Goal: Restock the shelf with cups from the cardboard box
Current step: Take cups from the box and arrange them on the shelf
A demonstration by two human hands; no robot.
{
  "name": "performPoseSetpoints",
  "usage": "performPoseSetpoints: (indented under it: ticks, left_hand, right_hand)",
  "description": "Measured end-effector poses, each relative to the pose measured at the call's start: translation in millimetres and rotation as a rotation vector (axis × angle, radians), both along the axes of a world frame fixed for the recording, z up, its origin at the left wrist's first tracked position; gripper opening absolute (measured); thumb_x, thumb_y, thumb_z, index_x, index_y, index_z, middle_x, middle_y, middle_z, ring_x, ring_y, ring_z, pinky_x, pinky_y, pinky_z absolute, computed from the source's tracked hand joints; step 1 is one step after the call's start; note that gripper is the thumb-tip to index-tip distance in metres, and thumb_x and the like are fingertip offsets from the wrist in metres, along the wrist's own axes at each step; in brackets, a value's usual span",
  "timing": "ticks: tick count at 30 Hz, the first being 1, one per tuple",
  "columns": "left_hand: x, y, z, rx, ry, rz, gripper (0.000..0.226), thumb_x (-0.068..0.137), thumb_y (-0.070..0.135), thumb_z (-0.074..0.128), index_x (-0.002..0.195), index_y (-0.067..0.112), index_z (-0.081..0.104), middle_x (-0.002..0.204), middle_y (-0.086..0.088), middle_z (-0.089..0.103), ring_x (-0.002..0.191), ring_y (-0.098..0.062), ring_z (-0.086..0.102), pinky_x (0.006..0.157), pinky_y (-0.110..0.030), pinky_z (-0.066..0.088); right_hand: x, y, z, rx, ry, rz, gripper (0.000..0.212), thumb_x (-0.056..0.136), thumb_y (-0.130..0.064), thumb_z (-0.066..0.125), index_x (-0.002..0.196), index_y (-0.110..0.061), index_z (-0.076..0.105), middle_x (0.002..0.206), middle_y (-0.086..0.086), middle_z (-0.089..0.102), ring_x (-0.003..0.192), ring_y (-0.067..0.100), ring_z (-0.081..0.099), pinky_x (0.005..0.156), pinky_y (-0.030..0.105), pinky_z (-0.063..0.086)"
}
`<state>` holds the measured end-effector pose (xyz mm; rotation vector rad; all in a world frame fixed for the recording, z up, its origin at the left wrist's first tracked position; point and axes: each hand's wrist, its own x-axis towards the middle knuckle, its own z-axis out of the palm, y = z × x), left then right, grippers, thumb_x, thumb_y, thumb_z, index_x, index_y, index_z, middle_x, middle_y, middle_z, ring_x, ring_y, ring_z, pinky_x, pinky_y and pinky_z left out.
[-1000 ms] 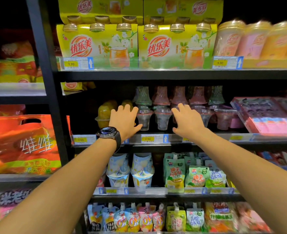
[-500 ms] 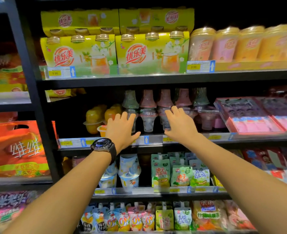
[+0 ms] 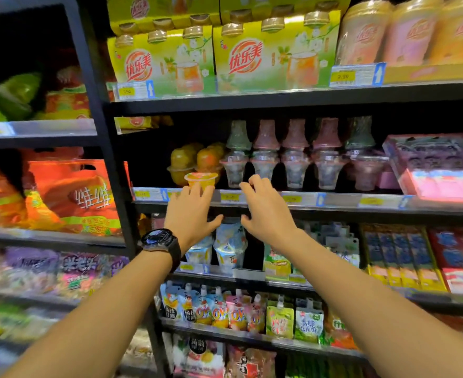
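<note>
Shelf (image 3: 339, 200) front edge: orange cup (image 3: 200, 179) at lip; left hand (image 3: 190, 211), right hand (image 3: 265, 208) spread, empty, just below.

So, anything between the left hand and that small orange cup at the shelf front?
Nothing visible. The left hand is open, fingertips right below the small orange cup, which stands at the shelf's front edge behind the price rail. Contact can't be told.

In front of me a small orange cup (image 3: 200, 179) stands upright at the front edge of the shelf (image 3: 339, 200), its top sealed. Behind it sit yellow and orange cups (image 3: 182, 166). To the right runs a row of clear cups (image 3: 295, 170), each topped by an upside-down tinted one.
</note>
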<state>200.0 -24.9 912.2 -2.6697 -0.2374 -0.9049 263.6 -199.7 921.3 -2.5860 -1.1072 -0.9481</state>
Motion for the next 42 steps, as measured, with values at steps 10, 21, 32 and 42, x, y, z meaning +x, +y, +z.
performPoseSetpoints:
  ticks: [10,21,32,42]
  left_hand:
    - [-49,48,-65,-0.093,0.160,-0.021,0.062,0.093,0.059,0.046,0.139,0.019,0.037,0.126,-0.008,0.047,0.112,-0.032,0.048,0.084,-0.043,0.045]
    - [-117,125,-203,-0.208,0.530,-0.051,0.066,0.092,0.058,0.048,0.142,0.018,0.033,0.135,-0.012,0.043,0.119,-0.036,0.045,0.092,-0.051,0.045]
    - [-150,127,-358,-0.362,0.845,-0.018,0.073,0.089,0.061,0.050,0.144,0.018,0.030,0.139,-0.010,0.039,0.124,-0.034,0.045,0.093,-0.047,0.044]
    - [-153,127,-612,-0.363,1.057,-0.007,0.055,0.088,0.050,0.043,0.134,0.020,0.040,0.134,-0.010,0.046,0.116,-0.033,0.048,0.088,-0.043,0.041]
  right_hand:
    - [-41,49,-77,-0.114,0.147,-0.024,0.068,0.079,-0.031,0.073,0.133,-0.006,0.042,0.130,0.013,0.042,0.115,0.033,0.043,0.082,0.038,0.047]
    - [-117,95,-210,-0.282,0.477,-0.191,0.069,0.076,-0.036,0.072,0.131,-0.006,0.042,0.129,0.015,0.042,0.118,0.035,0.043,0.085,0.043,0.045]
    - [-153,83,-372,-0.443,0.848,-0.236,0.077,0.078,-0.038,0.073,0.138,-0.010,0.034,0.143,0.012,0.029,0.132,0.031,0.033,0.096,0.041,0.045]
    - [-139,90,-620,-0.563,0.976,-0.217,0.070,0.074,-0.040,0.071,0.132,-0.017,0.038,0.139,0.007,0.033,0.126,0.027,0.039,0.096,0.046,0.045]
